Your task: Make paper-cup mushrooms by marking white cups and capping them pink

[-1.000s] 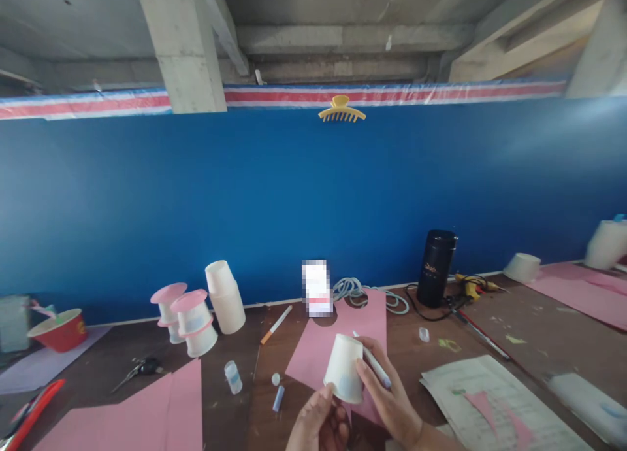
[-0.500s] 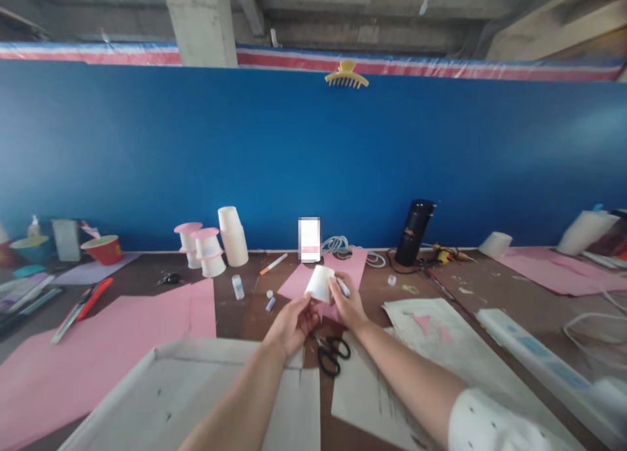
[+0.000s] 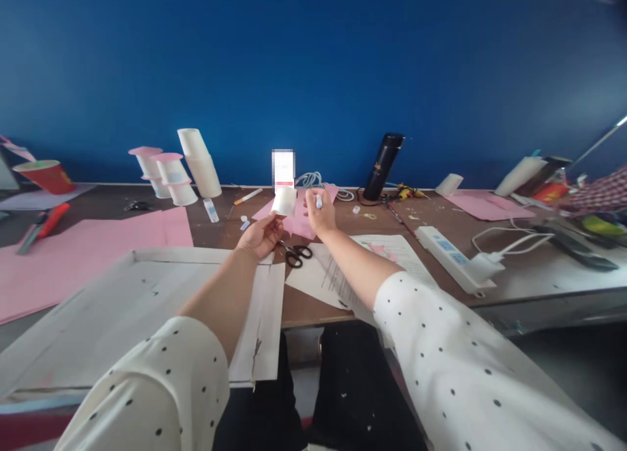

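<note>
A white paper cup [image 3: 285, 202] is tilted in the fingers of my left hand [image 3: 262, 235], which pinch its lower edge. To the right of the cup, and apart from it, my right hand [image 3: 321, 214] is closed around a small whitish tube [image 3: 319, 201]; its kind is hard to make out. Behind both hands lies a pink sheet [image 3: 300, 225] on the table. Black-handled scissors [image 3: 296, 255] rest just below my hands. A small cap-like piece [image 3: 245, 224] lies to the left.
Paper cups joined with pink discs [image 3: 171, 170] and stacked white cups [image 3: 200, 163] stand at the back left. A black flask [image 3: 385, 167] and a power strip [image 3: 450, 255] are on the right. A white box lid [image 3: 161, 287] and pink paper [image 3: 108, 245] lie at left.
The view has tipped downward, showing more of my sleeves and lap. My right hand has come away from the cup with the tube, while my left hand keeps the cup.
</note>
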{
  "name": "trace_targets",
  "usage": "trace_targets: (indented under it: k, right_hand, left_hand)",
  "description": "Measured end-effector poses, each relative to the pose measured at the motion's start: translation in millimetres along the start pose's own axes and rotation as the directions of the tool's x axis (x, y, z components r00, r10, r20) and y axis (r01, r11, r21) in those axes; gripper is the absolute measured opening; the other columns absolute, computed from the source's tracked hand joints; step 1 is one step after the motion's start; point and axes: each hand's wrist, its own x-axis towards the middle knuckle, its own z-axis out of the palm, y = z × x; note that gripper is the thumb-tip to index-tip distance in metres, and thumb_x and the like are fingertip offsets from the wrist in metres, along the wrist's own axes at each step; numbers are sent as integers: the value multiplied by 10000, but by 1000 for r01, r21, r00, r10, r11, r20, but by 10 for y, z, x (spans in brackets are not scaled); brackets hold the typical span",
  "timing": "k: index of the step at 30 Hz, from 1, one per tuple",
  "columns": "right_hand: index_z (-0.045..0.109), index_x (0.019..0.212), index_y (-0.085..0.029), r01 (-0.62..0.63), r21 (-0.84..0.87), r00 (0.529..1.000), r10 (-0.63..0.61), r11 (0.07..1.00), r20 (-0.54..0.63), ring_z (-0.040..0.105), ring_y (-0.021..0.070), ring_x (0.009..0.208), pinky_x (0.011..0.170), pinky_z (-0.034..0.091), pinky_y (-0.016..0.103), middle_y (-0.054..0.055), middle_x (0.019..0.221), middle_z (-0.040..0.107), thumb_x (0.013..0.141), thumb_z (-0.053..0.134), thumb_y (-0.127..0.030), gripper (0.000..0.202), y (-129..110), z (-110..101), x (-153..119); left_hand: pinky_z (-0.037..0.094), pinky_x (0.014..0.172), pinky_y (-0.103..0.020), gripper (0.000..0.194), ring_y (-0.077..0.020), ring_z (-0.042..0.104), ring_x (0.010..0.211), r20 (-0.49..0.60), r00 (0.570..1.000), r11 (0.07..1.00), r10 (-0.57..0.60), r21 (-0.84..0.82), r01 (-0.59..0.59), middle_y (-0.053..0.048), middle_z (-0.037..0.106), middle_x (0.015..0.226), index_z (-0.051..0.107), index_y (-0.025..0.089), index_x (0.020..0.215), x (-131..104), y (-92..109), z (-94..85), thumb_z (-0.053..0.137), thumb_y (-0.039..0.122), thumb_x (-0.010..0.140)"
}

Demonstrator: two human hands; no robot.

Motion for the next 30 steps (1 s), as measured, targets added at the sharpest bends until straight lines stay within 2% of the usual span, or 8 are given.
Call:
trace_targets:
  k: [3, 6, 13, 16, 19, 24, 27, 30]
  right_hand:
    - [453, 1111, -209, -46, 33, 994, 49, 998, -93, 626, 155, 765, 620, 516, 269, 52, 910, 611, 891, 292, -609, 484, -89, -113, 122]
    - [469, 1064, -197, -58, 63, 992, 64, 996, -107, 620, 150, 685, 548, 503, 259, 44, 815, 620, 891, 286, -611, 485, -178, -210, 166]
    - [583, 884, -209, -52, 74, 983, 38, 996, 181, 609, 107, 562, 532, 483, 216, -11, 678, 664, 805, 540, -572, 374, -245, -464, -95]
    - [591, 860, -203, -110, 66, 969, 93, 992, 229, 610, 106, 521, 483, 463, 199, -5, 653, 675, 786, 583, -546, 351, -182, -530, -250]
    - [580, 843, -197, -179, 76, 967, 161, 981, 198, 625, 121, 524, 426, 433, 182, 16, 659, 684, 794, 562, -552, 359, -80, -496, -296]
    - [535, 922, -199, -230, 123, 973, 228, 965, 24, 612, 113, 505, 404, 415, 176, 30, 676, 684, 855, 397, -598, 428, 61, -301, -174]
    - [538, 913, -201, -194, 122, 980, 198, 973, -17, 602, 116, 509, 456, 443, 197, 15, 651, 671, 863, 411, -554, 378, 104, -215, -160]
    - [575, 887, -217, -121, 107, 992, 117, 987, 40, 606, 127, 531, 527, 471, 222, -4, 634, 660, 848, 479, -513, 313, 115, -189, -197]
  left_hand:
    - [537, 557, -159, 104, -73, 594, 572, 12, 1000, 1000, 24, -6, -24, -73, 659, 706, 613, 71, 862, -28, 21, 16, 512, 94, 861]
    - [533, 553, -155, 98, -75, 597, 585, 34, 999, 999, 34, -1, -34, -84, 662, 735, 607, 64, 869, -45, 36, 19, 515, 95, 860]
    - [517, 524, -150, 60, -84, 593, 600, 72, 997, 1000, -6, 14, 5, -82, 648, 743, 606, 70, 855, -8, 47, 8, 555, 93, 833]
    - [511, 507, -149, 63, -86, 586, 593, 74, 997, 999, -27, 22, 26, -80, 637, 727, 608, 68, 857, 16, 47, 15, 560, 96, 828]
    - [509, 494, -149, 71, -84, 581, 587, 78, 996, 999, -39, 30, 37, -69, 627, 721, 609, 75, 870, 22, 58, 31, 563, 102, 823]
    - [490, 462, -131, 97, -73, 573, 575, 64, 998, 1000, -16, 28, 14, -69, 631, 765, 607, 92, 900, 17, 96, 66, 555, 110, 821]
    - [483, 450, -133, 100, -77, 572, 572, 54, 998, 1000, -22, 2, 22, -63, 623, 757, 610, 98, 901, 60, 96, 77, 573, 118, 810]
    - [488, 452, -136, 63, -82, 574, 581, 62, 998, 1000, -21, -11, 22, -63, 616, 743, 608, 96, 853, 147, 71, 99, 571, 126, 812]
